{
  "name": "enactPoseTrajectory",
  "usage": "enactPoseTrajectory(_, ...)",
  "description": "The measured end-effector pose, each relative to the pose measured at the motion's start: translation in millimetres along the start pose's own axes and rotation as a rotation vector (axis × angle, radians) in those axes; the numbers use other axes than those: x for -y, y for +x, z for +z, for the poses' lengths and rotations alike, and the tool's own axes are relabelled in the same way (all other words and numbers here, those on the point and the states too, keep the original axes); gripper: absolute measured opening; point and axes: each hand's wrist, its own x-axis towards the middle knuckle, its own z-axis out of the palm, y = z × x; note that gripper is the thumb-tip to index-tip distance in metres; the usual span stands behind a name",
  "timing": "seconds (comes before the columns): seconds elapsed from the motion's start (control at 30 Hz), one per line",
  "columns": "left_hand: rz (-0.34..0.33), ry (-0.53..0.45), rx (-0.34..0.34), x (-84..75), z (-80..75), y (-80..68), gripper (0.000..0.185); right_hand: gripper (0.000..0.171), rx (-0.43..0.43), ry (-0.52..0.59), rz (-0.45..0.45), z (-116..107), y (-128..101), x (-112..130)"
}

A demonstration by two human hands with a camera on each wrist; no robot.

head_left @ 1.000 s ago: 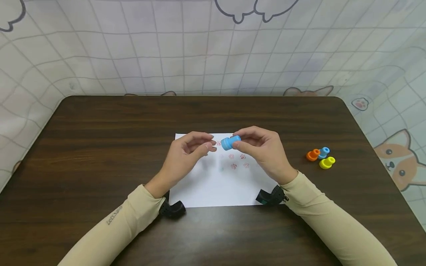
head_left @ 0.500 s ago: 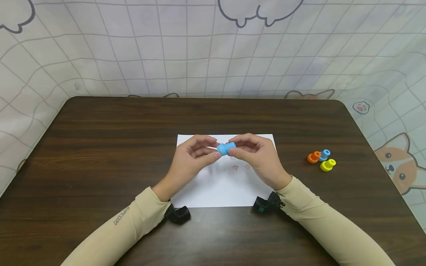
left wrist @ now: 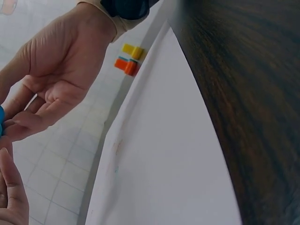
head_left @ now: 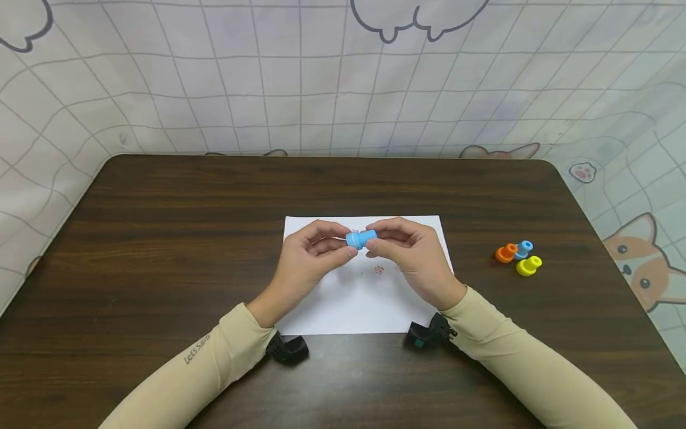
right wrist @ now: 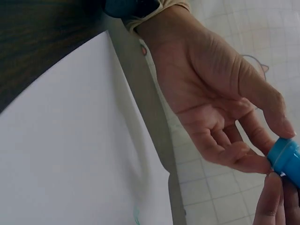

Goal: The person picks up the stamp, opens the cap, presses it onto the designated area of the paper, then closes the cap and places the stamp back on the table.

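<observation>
Over the white paper [head_left: 343, 304], both hands meet at a small light-blue toy stamp [head_left: 361, 239], which lies tilted in the air. My left hand [head_left: 316, 250] pinches its wide, capped end between thumb and fingertips. The narrow handle end is pinched by my right hand [head_left: 412, 253]. Up close in the right wrist view, a thin ring line marks the stamp's wide part [right wrist: 282, 157], with the left thumb along it. In the left wrist view only a sliver of blue stamp [left wrist: 1, 119] shows at the edge. Red printed marks [head_left: 379, 270] dot the paper, partly hidden by the hands.
To the right on the dark wooden table [head_left: 177, 238] stand an orange stamp [head_left: 506, 253], another blue stamp [head_left: 523, 249] and a yellow stamp [head_left: 529, 266], close together. A grid-patterned cloth [head_left: 321, 77] hangs behind the table and along its sides.
My left hand has come in from beside the stamp and taken hold of its wide end. The right hand has brought the stamp slightly left and lower. The other stamps stay put.
</observation>
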Motion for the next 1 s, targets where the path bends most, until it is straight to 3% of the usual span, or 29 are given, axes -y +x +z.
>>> enactPoseTrajectory(0.27,0.001,-0.026,-0.004,-1.9,3.2,-2.4,0.033,0.040,-0.051,0.074,0.019,7.4,-3.0,-2.1)
enactPoseTrajectory(0.5,0.012,0.002,-0.017,-0.7,3.6,-2.8,0.033,0.025,-0.052,0.122,0.046,8.4,-4.2,-2.4)
enactPoseTrajectory(1.0,-0.002,0.010,-0.019,-0.3,1.0,-2.4,0.033,0.027,-0.045,0.136,0.034,8.8,-4.4,-0.8)
